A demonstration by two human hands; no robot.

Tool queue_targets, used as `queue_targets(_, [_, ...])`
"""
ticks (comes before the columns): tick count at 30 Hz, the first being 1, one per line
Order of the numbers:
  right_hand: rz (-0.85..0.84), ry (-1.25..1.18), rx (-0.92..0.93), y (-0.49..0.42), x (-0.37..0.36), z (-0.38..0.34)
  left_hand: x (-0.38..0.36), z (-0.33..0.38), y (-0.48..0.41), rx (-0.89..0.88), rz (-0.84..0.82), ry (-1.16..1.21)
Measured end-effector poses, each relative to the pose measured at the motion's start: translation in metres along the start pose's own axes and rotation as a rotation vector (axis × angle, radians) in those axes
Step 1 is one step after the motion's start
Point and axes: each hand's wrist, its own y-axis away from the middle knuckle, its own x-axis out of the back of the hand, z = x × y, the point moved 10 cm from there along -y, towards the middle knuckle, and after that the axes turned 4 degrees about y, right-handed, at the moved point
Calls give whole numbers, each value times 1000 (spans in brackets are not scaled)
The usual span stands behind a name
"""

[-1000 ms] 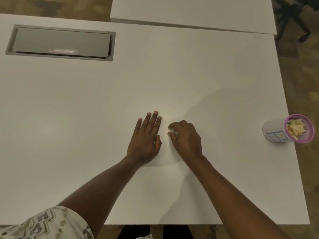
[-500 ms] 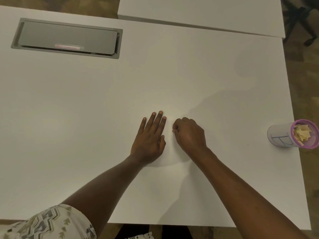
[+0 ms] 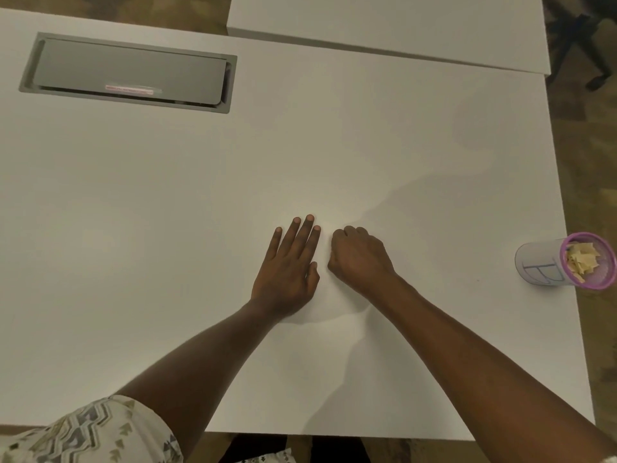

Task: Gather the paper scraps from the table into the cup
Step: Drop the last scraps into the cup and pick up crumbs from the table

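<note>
Nearest, left grip (image 3: pixel 287 262) lies flat on the counter (image 3: pixel 167 228), fingers straight; right grip (image 3: pixel 359 257) just beside it is curled tight, and whether it pinches a scrap, I can't tell. Reads as a pickup; next, a carry to the cup (image 3: pixel 541 262), well right, paper scraps (image 3: pixel 582 260) showing inside.

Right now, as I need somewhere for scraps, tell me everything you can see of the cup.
The cup has a pale wall with blue pen lines and a purple rim. It stands near the table's right edge, with yellowish paper scraps inside. Only the table touches it; the left hand and right hand are well away.
</note>
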Motion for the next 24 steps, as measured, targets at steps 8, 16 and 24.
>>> queue_targets(8, [-22,-804,-250,23,-3,62,1,1,1,-1,5,-14])
queue_targets(16, [111,-466,-205,35,-3,45,0,1,1,5,-8,-12])
queue_targets(24, [187,-111,-9,21,16,15,0,1,1,5,-7,-8])
